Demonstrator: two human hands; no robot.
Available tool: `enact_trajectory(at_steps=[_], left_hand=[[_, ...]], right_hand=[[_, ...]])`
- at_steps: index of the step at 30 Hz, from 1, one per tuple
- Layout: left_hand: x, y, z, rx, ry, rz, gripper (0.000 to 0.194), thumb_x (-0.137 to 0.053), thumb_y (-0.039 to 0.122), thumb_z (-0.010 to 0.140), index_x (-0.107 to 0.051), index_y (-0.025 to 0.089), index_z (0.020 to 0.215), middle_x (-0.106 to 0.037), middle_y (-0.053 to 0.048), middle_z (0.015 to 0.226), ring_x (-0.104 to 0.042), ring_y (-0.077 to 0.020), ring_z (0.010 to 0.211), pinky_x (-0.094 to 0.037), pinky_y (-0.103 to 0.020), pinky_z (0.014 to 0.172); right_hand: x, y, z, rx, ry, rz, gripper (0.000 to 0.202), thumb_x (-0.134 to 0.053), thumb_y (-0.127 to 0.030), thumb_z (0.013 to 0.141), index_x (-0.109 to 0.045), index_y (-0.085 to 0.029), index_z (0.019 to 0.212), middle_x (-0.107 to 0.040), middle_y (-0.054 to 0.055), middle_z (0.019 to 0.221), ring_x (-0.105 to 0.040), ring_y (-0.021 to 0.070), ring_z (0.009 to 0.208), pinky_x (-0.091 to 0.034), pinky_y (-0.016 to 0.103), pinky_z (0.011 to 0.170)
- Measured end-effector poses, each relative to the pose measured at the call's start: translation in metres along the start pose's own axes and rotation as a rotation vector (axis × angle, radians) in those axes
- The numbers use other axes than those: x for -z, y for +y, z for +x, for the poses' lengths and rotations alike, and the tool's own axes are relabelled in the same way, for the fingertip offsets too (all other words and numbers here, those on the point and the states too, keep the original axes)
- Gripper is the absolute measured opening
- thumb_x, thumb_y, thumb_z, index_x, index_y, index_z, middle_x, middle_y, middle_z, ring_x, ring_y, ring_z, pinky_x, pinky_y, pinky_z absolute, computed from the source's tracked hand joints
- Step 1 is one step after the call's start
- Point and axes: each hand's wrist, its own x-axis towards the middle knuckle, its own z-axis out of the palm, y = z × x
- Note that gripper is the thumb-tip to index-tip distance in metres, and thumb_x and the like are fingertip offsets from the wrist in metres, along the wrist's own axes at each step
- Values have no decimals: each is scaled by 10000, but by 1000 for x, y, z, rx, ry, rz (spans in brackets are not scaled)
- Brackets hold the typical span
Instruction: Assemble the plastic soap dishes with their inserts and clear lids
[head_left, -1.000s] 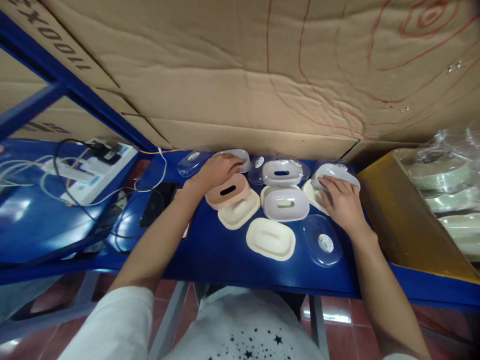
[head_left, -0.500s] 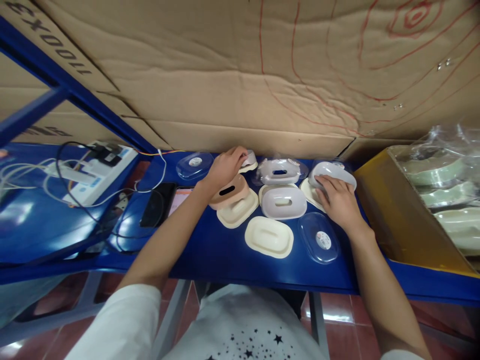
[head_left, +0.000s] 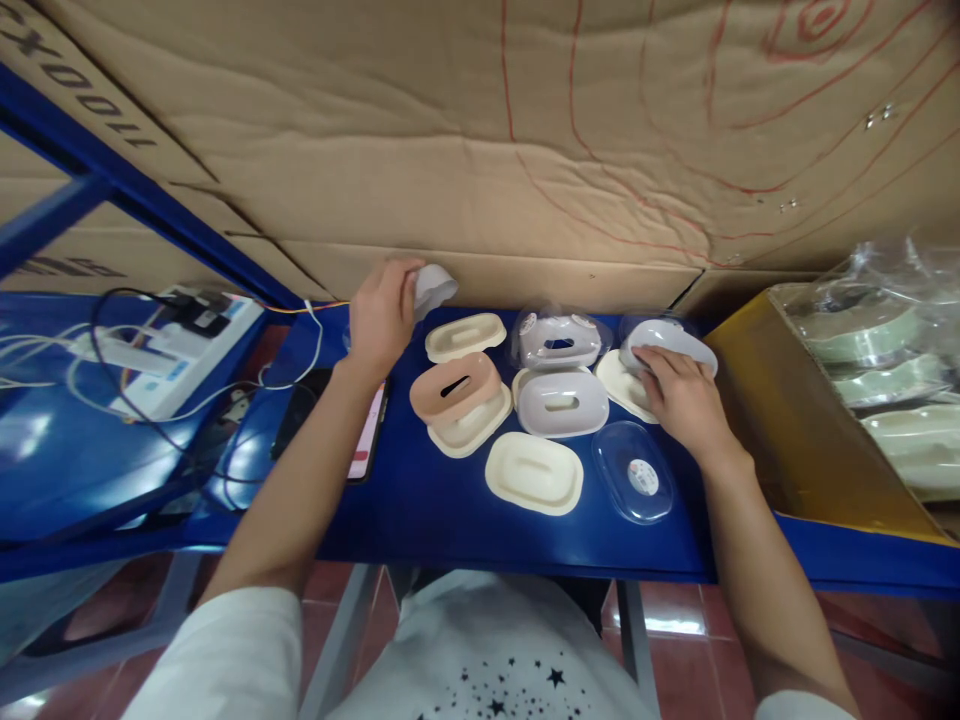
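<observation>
My left hand (head_left: 382, 312) is closed on a pale grey soap dish (head_left: 436, 288), lifted near the cardboard at the back. To its right a cream tray (head_left: 465, 337) lies bare on the blue table. My right hand (head_left: 684, 400) grips the near edge of a lilac soap dish (head_left: 671, 342), which sits tilted over another cream tray (head_left: 624, 388). Between the hands, a peach soap dish (head_left: 429, 400) and a lilac soap dish (head_left: 562, 425) rest on cream trays. Behind them stands a lilac soap dish under clear plastic (head_left: 561, 358). Nearer me lie a cream tray (head_left: 534, 478) and a clear lid (head_left: 626, 490).
A cardboard box (head_left: 739, 420) on the right holds several pale green pieces in clear plastic (head_left: 870, 335). A phone (head_left: 366, 440) lies under my left forearm. A power strip (head_left: 169, 375) with tangled cables is at the left. Tall cardboard (head_left: 375, 150) walls the back.
My left hand has lifted the pale grey soap dish off its cream tray and carried it left, baring the tray. My right hand remains on the lilac soap dish.
</observation>
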Motion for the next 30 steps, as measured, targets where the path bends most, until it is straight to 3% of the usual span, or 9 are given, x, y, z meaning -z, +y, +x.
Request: enact_trajectory(at_steps=[2, 7, 11, 14, 17, 19, 26, 30], left_hand=[[3, -4, -7, -8, -5, 59, 390, -328, 382, 1162, -638, 251, 1358, -698, -135, 1283, -665, -297, 1247, -499, -441, 1090], [-7, -2, -24, -121, -189, 86, 365, -400, 332, 1126, -691, 197, 1302, -671, -167, 1217, -664, -324, 1160, -518, -483, 1025], [-4, 19, -44, -205, -282, 57, 345, -431, 310, 1111, -712, 201, 1278, -675, -159, 1251, -639, -321, 1215, -495, -486, 1050], [7, 45, -74, -259, -367, 71, 316, -511, 405, 1106, -718, 244, 1282, -702, -138, 1273, -653, -330, 1230, -460, -515, 1100], [15, 66, -104, -213, -479, 144, 550, -648, 550, 1039, -586, 256, 1500, -561, -178, 1580, -549, -400, 1440, -434, -547, 1155], [17, 73, -116, -181, -504, 170, 708, -725, 612, 973, -532, 243, 1546, -461, -200, 1676, -452, -440, 1536, -391, -584, 1210], [17, 75, -113, -95, -559, 145, 657, -740, 613, 956, -580, 222, 1460, -430, -243, 1693, -503, -460, 1502, -424, -634, 1173], [23, 77, -117, -79, -488, 126, 574, -714, 542, 992, -569, 219, 1443, -420, -241, 1701, -403, -427, 1586, -356, -639, 1231]], right_hand=[[1, 3, -1, -13, 14, -45, 404, -443, -255, 1104, -625, -191, 1459, -719, 132, 1421, -665, 336, 1252, -461, 487, 1010], [4, 1, 1, -62, 79, -134, 447, -467, -157, 1057, -621, -175, 1475, -675, 161, 1480, -640, 378, 1282, -452, 525, 1025], [11, -18, 3, 118, 51, 125, 348, -496, -232, 1094, -672, -218, 1394, -729, 121, 1399, -663, 324, 1271, -478, 483, 1038], [12, -40, 2, 267, -30, 300, 335, -562, -356, 1105, -662, -268, 1412, -730, 96, 1403, -662, 295, 1294, -485, 481, 1089], [9, -58, -2, 329, -132, 283, 506, -656, -489, 1053, -596, -284, 1511, -541, 140, 1641, -526, 358, 1478, -435, 576, 1176], [6, -61, -4, 336, -167, 243, 520, -665, -482, 1047, -597, -272, 1517, -444, 162, 1710, -444, 380, 1547, -398, 617, 1207], [4, -55, 1, 296, -95, 232, 418, -585, -422, 1094, -629, -293, 1489, -596, 103, 1604, -520, 330, 1497, -397, 548, 1206], [-3, -60, 1, 288, -71, 215, 400, -536, -336, 1109, -627, -245, 1488, -622, 126, 1569, -557, 316, 1455, -411, 509, 1174]])
